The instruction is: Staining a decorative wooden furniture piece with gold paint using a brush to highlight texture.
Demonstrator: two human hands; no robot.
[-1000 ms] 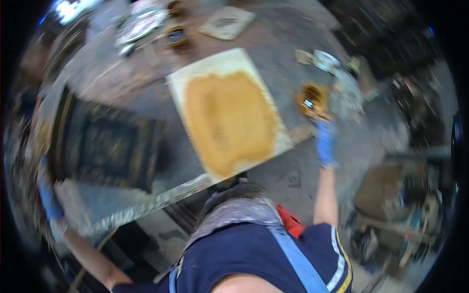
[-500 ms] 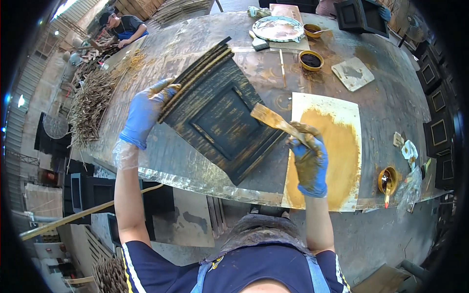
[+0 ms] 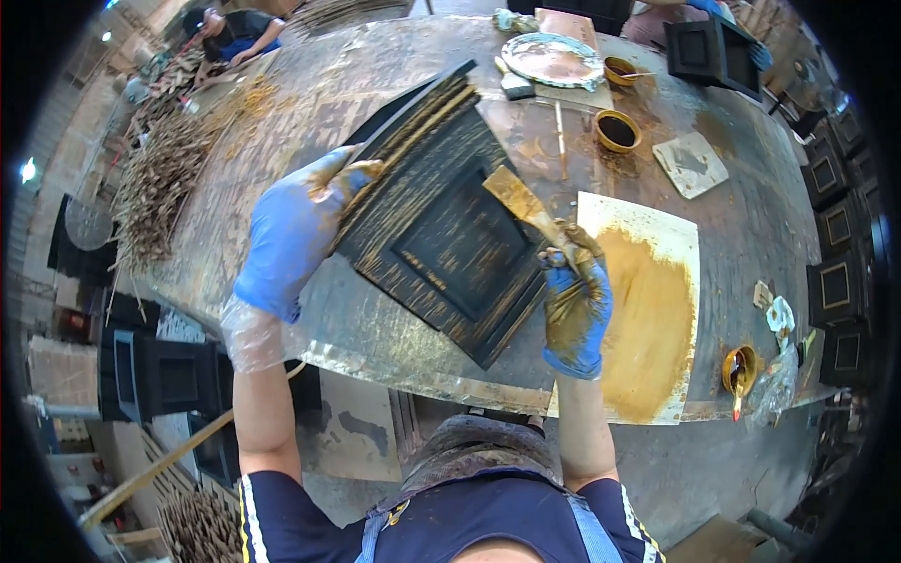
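Observation:
My left hand (image 3: 286, 235), in a stained blue glove with clear plastic at the wrist, grips the upper left moulded edge of a black wooden cabinet piece (image 3: 441, 263), held tilted over the table. Gold streaks run across its recessed panel and moulding. In my right hand (image 3: 574, 305), also gloved and heavily smeared with brown, is a wide flat brush (image 3: 521, 206), its bristles lying against or just over the panel. Beside that hand lies a white board (image 3: 648, 328) coated in ochre paint. A small bowl (image 3: 739, 357) with a red-tipped handle in it stands to the right.
The large stained table (image 3: 188, 263) carries paint bowls (image 3: 617, 130), a round tray (image 3: 554, 58), a square slab (image 3: 691, 165) and dry twigs (image 3: 150, 178). A co-worker (image 3: 235, 38) sits far left; another's gloved hands hold a black box (image 3: 713, 56). Black boxes (image 3: 835, 291) stand at right.
A second ago my hands were apart, the right by the small bowl. Since then the black piece has been lifted in my left hand and the brush has come onto its panel, shifting slightly right.

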